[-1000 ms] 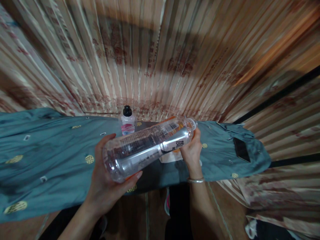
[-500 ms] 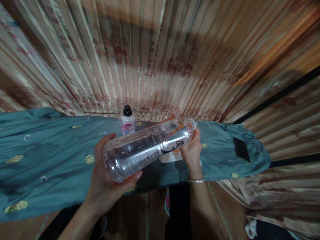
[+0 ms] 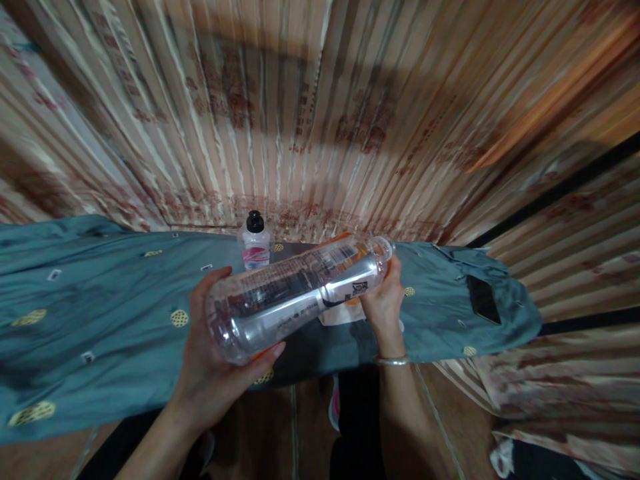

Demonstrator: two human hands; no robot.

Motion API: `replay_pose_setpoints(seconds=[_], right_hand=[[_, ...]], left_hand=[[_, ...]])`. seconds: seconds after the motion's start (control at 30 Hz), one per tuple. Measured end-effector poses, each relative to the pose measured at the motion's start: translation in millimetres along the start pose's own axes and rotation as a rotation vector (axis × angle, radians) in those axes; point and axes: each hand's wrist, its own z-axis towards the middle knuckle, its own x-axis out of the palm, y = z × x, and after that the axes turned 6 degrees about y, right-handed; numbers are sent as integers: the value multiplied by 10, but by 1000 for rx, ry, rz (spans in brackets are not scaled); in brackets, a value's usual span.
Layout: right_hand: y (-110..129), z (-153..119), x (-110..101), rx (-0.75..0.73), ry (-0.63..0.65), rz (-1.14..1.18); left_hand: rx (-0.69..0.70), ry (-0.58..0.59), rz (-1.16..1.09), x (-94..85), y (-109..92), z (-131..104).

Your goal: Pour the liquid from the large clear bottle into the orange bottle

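My left hand point(image 3: 213, 373) fingers grip the bottle point(image 3: 295, 293) base; right hand point(image 3: 384, 303) fingers clasp its neck, at two o'clock.

Print on clear bottle point(image 3: 300, 290) label, seemingly illegible.

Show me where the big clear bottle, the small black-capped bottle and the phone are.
big clear bottle point(image 3: 295, 293), head view, middle of its body
small black-capped bottle point(image 3: 255, 250), head view, label
phone point(image 3: 483, 299), head view, dark screen

L hand point(image 3: 213, 357) + R hand point(image 3: 383, 303) curled, gripping.
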Motion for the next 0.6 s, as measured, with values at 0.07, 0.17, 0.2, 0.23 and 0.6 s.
replay_pose_setpoints(seconds=[0.07,0.17,0.2,0.23,0.6], right_hand=[[-11,3,2,-12,-1,5],[-27,5,5,-12,1,-4],[-29,5,5,-7,3,-12],[-28,5,3,-2,5,-17],[-27,4,2,-23,-7,5]], left_hand=[[-8,2,-5,-1,-3,0],[-4,1,-4,-2,-2,-1],[-2,-1,-2,-3,-1,-1],[0,-2,0,-3,-1,-2],[2,-16,4,4,1,-5]])
